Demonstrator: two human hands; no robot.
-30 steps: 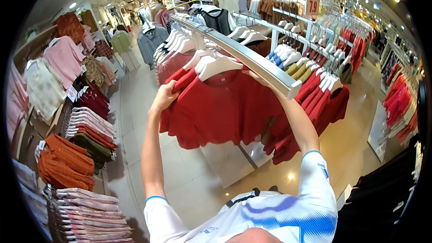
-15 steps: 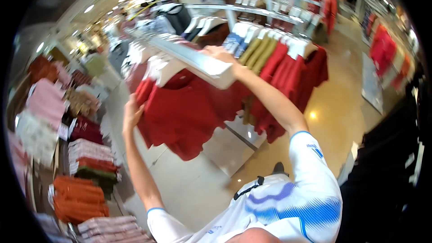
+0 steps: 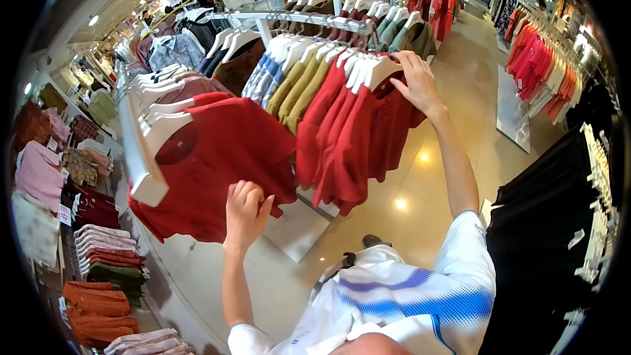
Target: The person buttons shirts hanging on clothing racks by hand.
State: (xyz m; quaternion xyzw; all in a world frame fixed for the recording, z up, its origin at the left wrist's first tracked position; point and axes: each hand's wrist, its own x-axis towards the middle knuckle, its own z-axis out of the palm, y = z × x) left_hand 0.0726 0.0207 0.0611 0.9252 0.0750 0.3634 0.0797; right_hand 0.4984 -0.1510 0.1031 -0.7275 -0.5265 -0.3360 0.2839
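Note:
My right hand grips the shoulder end of a white hanger at the front of the right rail, fingers over the top and thumb below. From that hanger hangs a dark red shirt, with several more red shirts behind it. Lower down, my left hand is held with curled fingers in front of another red shirt; it appears to hold nothing. This shirt hangs on a white hanger near the end of the left rail.
Olive shirts and blue checked shirts share the right rail. Folded clothes fill shelves at left. Black garments hang at right. A low white platform lies beneath the racks on the glossy floor.
My right hand has left the metal rail end and moved right to the red shirts' hanger. My left hand has come off the red shirt's edge, moving right and down. The view has turned.

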